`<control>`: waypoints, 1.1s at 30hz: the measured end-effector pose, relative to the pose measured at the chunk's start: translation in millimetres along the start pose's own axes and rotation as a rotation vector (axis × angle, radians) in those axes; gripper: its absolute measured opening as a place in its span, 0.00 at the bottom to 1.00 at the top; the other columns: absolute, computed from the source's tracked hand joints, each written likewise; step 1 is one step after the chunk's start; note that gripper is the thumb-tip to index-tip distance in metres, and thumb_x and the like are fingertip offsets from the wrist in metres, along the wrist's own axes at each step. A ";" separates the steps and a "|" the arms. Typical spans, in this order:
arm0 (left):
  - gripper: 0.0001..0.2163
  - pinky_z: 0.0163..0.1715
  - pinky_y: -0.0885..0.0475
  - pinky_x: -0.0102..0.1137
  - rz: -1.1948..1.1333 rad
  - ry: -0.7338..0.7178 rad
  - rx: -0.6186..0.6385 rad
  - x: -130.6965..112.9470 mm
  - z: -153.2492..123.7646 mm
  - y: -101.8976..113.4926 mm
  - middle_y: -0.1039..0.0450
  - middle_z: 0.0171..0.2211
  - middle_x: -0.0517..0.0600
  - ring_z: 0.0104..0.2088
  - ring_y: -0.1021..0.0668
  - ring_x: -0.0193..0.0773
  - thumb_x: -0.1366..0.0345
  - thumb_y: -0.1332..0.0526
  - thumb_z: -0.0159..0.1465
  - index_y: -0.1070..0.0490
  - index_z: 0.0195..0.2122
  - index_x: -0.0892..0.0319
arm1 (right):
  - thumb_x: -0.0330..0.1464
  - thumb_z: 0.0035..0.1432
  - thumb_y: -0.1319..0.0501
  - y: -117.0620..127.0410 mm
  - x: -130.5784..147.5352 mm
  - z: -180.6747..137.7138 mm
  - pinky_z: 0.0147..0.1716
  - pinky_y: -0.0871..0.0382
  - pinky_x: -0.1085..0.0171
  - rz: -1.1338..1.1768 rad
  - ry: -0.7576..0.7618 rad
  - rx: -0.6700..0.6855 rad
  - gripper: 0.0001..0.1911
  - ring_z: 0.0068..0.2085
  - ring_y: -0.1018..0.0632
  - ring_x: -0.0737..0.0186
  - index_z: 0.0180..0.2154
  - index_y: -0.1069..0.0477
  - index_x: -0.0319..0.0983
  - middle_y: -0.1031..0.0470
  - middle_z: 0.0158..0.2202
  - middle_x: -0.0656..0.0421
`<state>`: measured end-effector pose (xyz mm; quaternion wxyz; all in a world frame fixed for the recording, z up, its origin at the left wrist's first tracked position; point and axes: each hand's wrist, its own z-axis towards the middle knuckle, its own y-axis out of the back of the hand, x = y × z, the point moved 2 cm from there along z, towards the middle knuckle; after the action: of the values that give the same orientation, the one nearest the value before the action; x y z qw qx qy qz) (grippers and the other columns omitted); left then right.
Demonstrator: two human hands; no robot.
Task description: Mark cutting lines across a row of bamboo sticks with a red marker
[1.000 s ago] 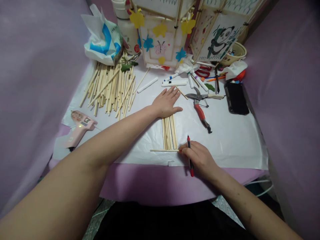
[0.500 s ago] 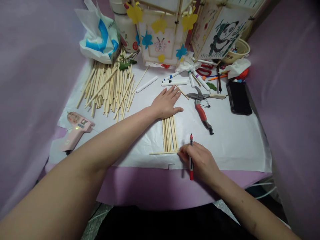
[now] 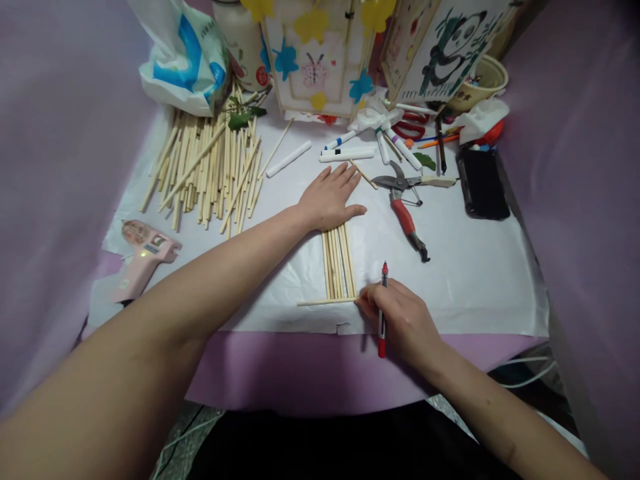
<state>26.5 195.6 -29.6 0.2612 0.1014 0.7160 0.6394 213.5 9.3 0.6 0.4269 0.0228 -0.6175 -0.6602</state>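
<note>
Several short wooden sticks (image 3: 339, 261) lie side by side on a white sheet (image 3: 465, 280). My left hand (image 3: 330, 197) lies flat and open on their far ends, fingers spread. A single cross stick (image 3: 326, 302) lies along their near ends. My right hand (image 3: 400, 319) is closed round a red pen (image 3: 383, 313) and its fingertips pinch the right end of that cross stick.
A big pile of long sticks (image 3: 210, 167) lies at the back left, a pink glue gun (image 3: 143, 257) at the left edge. Red-handled pruning shears (image 3: 406, 215), markers (image 3: 350, 153), a black phone (image 3: 483, 190), paper lanterns (image 3: 320, 60) and a plastic bag (image 3: 183, 57) crowd the back.
Both hands stay where they were on the sticks. Only the view has shifted a little, so everything sits slightly higher in the picture.
</note>
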 end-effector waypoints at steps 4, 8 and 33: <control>0.39 0.71 0.61 0.46 0.001 0.000 -0.004 -0.2 -0.1 -0.1 0.58 0.75 0.54 0.74 0.54 0.53 0.39 0.54 0.70 0.55 0.74 0.59 | 0.27 0.68 0.45 0.2 -0.8 -0.4 0.29 0.36 0.61 0.013 0.009 0.003 0.12 0.30 0.29 0.60 0.31 0.31 0.40 0.28 0.27 0.56; 0.40 0.71 0.61 0.47 -0.005 -0.013 -0.016 1.3 0.5 -1.7 0.58 0.75 0.53 0.74 0.55 0.53 0.36 0.56 0.69 0.56 0.74 0.57 | 0.27 0.67 0.45 -0.1 -1.1 -0.7 0.29 0.36 0.61 0.013 0.014 -0.003 0.11 0.30 0.28 0.60 0.31 0.30 0.40 0.27 0.27 0.56; 0.38 0.71 0.58 0.46 0.089 0.024 0.047 -9.3 -4.4 11.6 0.58 0.74 0.59 0.74 0.54 0.51 0.44 0.49 0.70 0.53 0.73 0.65 | 0.25 0.69 0.50 -3.4 -12.0 1.4 0.35 0.31 0.59 -0.011 0.218 0.042 0.14 0.35 0.25 0.58 0.34 0.29 0.40 0.22 0.34 0.54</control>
<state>29.9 189.3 -16.0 0.2214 0.1318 0.7286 0.6347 218.5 17.1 -7.8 0.4874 0.1068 -0.5811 -0.6429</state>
